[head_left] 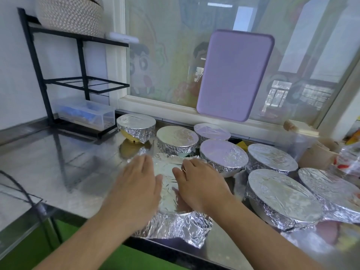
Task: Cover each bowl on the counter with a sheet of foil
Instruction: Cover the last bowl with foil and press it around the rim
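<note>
Near the front edge of the counter (pixel 64 168), both hands lie flat on a sheet of foil (pixel 167 184) draped over a bowl that is itself hidden beneath it. The left hand (pixel 138 184) has its fingers straight and close together, palm down on the sheet's left side, fingertips reaching toward the far edge. The right hand (pixel 200 184) presses the right side with fingers straight and the thumb splayed out toward the middle; a ring shows on one finger. Neither hand pinches anything.

Between the two hands a bare strip of foil runs across the bowl's top, and beyond the wrists the near edge hangs out loose and crumpled over the counter's lip.

Foil like this is likely very light, thin and easily torn, and it keeps whatever crease it is given. I judge the best hold is not a grip at all on top, but flat palms there, then fingers curled down around the rim to crimp the overhang against the bowl's wall, starting with the loose skirt nearest the body.

Further out, seven covered bowls (pixel 224 154) stand behind and to the right, foil already tucked tight. A purple board (pixel 233 75) leans on the window, and a black rack (pixel 58 75) holds a clear box (pixel 87 114) at the left.
</note>
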A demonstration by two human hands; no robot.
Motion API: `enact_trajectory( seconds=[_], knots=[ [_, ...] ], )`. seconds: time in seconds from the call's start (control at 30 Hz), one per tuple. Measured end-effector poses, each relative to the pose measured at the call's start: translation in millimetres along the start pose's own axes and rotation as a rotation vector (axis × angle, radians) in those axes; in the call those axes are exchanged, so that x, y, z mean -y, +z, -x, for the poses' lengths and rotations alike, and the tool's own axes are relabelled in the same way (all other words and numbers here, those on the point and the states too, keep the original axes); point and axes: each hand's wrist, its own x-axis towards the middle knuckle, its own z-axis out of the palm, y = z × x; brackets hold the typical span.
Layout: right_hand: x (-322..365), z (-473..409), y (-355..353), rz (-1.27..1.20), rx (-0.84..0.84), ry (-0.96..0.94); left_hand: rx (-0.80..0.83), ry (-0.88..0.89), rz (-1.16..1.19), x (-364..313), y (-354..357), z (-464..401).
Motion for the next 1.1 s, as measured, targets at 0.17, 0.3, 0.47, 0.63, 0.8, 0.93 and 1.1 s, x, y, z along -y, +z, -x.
enact_trajectory(
  seconds=[0.17,0.3,0.47,0.63,0.8,0.93,1.1],
  knots=[
    [9.0,-7.8,4.2,-0.055,0.148,-0.127,0.015,0.064,-0.064,-12.2,34.5,3.7],
    [8.7,-1.4,-1.0,-0.215,0.147,0.034,-0.024,0.095,-0.085,-0.8,34.9,-2.9],
    [6.5,-1.3,-1.5,-0.062,0.108,0.061,-0.038,0.064,0.03,17.9,20.0,-9.4],
    [7.1,-11.4,-0.9,-0.119,0.155,-0.081,-0.036,-0.004,0.163,-9.9,16.9,12.8],
    [5.0,-9.4,0.9,-0.226,0.178,0.038,-0.01,0.0,0.055,-8.7,34.2,10.7],
    [4.2,-7.1,-8.5,-0.249,0.181,0.07,0.05,0.063,0.082,11.7,19.7,4.5],
    [8.8,2.4,-5.6,-0.324,0.141,0.104,-0.021,0.042,0.174,36.4,12.5,-3.3]
  ],
)
